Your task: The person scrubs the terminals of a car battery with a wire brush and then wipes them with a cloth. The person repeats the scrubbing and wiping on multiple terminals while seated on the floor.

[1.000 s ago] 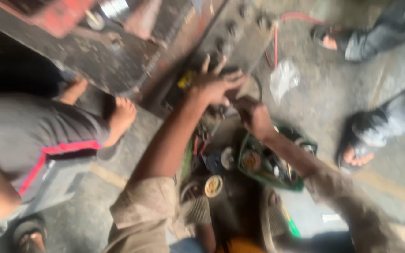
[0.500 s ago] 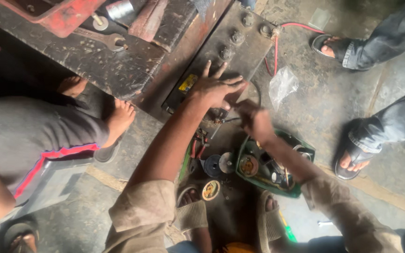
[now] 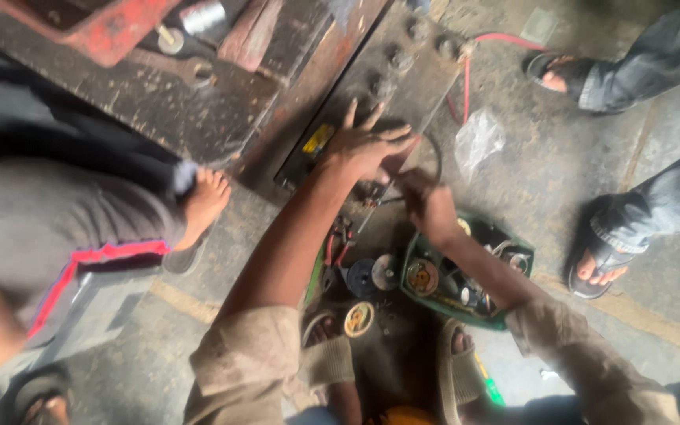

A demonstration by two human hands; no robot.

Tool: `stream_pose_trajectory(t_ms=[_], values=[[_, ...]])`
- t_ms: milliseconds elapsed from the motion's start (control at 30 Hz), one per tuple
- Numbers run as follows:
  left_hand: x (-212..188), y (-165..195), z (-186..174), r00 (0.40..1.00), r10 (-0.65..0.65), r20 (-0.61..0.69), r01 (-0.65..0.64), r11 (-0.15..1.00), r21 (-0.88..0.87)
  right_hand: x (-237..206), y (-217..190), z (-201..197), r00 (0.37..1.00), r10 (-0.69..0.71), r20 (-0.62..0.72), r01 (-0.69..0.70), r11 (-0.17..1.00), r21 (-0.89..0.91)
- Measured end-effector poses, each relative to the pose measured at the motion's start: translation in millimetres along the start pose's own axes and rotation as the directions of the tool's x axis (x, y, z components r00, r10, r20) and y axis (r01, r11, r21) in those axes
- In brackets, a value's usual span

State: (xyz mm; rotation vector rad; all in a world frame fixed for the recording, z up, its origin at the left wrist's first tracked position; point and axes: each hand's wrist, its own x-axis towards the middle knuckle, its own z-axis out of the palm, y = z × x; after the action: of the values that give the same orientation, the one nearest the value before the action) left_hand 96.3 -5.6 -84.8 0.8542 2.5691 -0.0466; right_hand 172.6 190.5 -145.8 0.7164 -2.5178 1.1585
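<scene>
Head view, set against half a second before: hardly changed. Left hand point(image 3: 364, 145) still spread flat on the dark battery-like block point(image 3: 379, 86), fingers a touch wider. Right hand point(image 3: 426, 206) still curled just beside it, shifted only slightly. Bare foot point(image 3: 202, 201) of the seated person at the left unmoved.

Same view, now: left hand open, fingers fanned apart, palm pressing the near end of the block, close to the yellow label point(image 3: 318, 138). Gripping nothing. Right hand closed, fingers pinched together on something small and dark near a thin black wire point(image 3: 433, 153); impossible to tell exactly what, too blurred. Right wrist passing over the green tray point(image 3: 513, 271) of small round parts on the floor.

Block lying slantwise on the floor, far end toward the top edge, a row of round caps point(image 3: 400, 59) along it and a red cable point(image 3: 466, 83) at the far corner. Round discs point(image 3: 360, 277) on the floor just left of the tray. Crumpled clear plastic bag point(image 3: 478, 138) to the right of the block. Sandalled feet point(image 3: 604, 260) of other people at the right edge.
</scene>
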Motion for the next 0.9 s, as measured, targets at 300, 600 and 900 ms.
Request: stream_pose_trajectory(t_ms=[300,600,900], values=[[-4.7,-2.3,-2.5,0.997,0.01,-0.081,-0.011,1.0,-0.008,4.2,-10.9,-12.6,0.999,0.009,0.04,-0.01,1.0,0.025],[-3.7,-2.7,-1.7,0.998,0.026,-0.049,-0.026,1.0,0.01,-6.2,10.2,1.4,0.998,0.056,0.016,-0.054,0.996,-0.064],[-5.3,-1.4,2.2,0.992,-0.005,-0.123,-0.001,0.999,-0.047,6.9,40.5,-19.9,0.824,0.564,-0.054,-0.456,0.717,0.528]])
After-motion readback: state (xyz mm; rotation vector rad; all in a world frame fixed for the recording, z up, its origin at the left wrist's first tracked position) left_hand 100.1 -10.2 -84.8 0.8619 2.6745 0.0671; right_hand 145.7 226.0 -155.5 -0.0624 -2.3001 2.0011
